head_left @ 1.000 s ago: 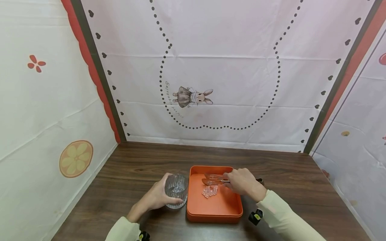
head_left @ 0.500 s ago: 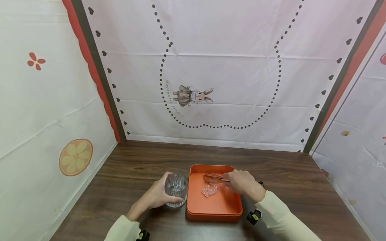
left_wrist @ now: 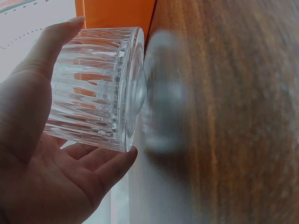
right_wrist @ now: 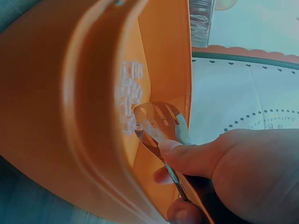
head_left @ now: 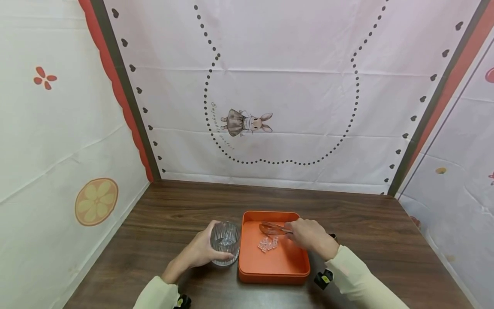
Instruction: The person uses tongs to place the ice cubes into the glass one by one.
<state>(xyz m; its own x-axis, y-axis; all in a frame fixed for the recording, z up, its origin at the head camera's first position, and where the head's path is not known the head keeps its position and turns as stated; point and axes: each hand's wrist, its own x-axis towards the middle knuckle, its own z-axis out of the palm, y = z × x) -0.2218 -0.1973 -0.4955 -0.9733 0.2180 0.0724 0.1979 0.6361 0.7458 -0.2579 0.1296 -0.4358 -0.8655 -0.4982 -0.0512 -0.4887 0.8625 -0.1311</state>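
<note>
Just left of the orange tray [head_left: 270, 266]: left hand [head_left: 202, 249] wraps a ribbed drinking glass [head_left: 225, 234], thumb on the near side, other fingers round the left. Inside the tray, left of its middle: a small heap of transparent cubes [head_left: 264, 245]. Metal serving tongs [head_left: 266, 230] lie just beyond the heap, heads leftward, long axis crossing the tray from its right side. Right hand [head_left: 310, 235], over the tray's right wall, grips them and is the nearer to the cubes. Something transparent shows between the heads; cannot tell if it is pinched. Dark wood-grain tabletop [head_left: 185, 201] under the tray; beyond it a white printed cloth backdrop [head_left: 289, 98] with a rabbit figure [head_left: 247, 122].
</note>
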